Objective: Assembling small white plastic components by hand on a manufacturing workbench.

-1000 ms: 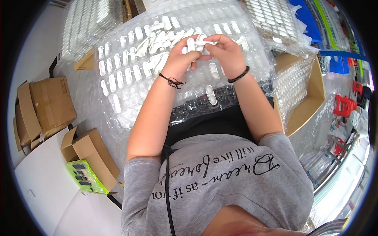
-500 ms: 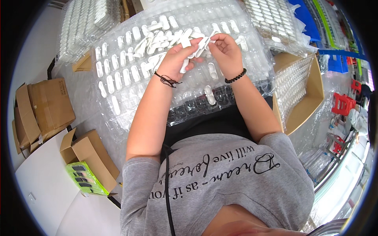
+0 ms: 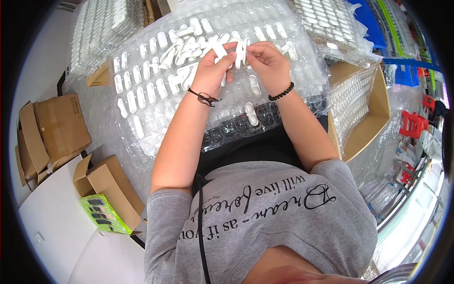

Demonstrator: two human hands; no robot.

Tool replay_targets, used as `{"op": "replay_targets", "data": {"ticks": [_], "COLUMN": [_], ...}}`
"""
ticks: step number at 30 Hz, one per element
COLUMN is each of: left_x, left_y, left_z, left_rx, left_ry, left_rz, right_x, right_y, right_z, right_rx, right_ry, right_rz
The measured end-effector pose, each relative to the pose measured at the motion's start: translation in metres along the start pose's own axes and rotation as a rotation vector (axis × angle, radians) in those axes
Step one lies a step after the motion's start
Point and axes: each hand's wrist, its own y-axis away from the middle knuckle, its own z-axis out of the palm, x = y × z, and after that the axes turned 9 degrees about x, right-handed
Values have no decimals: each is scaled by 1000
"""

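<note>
My left hand is closed around white oblong plastic pieces, one of which sticks out past the thumb. Close beside it, my right hand pinches a pair of white oblong pieces held upright between the two hands. Which left fingers touch this pair I cannot tell. Beneath both hands lies a clear plastic blister tray with rows of moulded pockets. Several pockets on its left side hold single white pieces. A loose heap of the same pieces lies just beyond my left hand.
Stacks of filled clear trays stand at the far left and far right. An open carton with clear trays sits to the right. Cardboard boxes are on the left, and red stools stand farther right.
The pieces between my hands have turned from slanted to upright, side by side. My right hand has shifted slightly, its fingers now closer round them.
</note>
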Motion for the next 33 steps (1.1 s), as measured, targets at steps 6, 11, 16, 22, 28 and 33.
{"op": "replay_targets", "data": {"ticks": [6,11,16,22,28,33], "left_x": [-2,-4,-8,-5,-5,3], "left_y": [1,3,2,-1,-2,-3], "left_z": [0,2,-1,-5,-7,-2], "left_rx": [-32,25,39,14,-53,3], "left_ry": [41,-25,10,47,118,213], "left_rz": [11,7,30,-33,-54,-74], "right_x": [5,6,0,-1,-8,-9], "right_y": [0,1,2,4,5,-8], "right_z": [0,-2,-1,1,4,-4], "right_rx": [-25,-88,-147,-152,-113,92], "right_ry": [-16,137,211,237,323,262], "right_rz": [-36,-101,-151,-171,-235,-44]}}
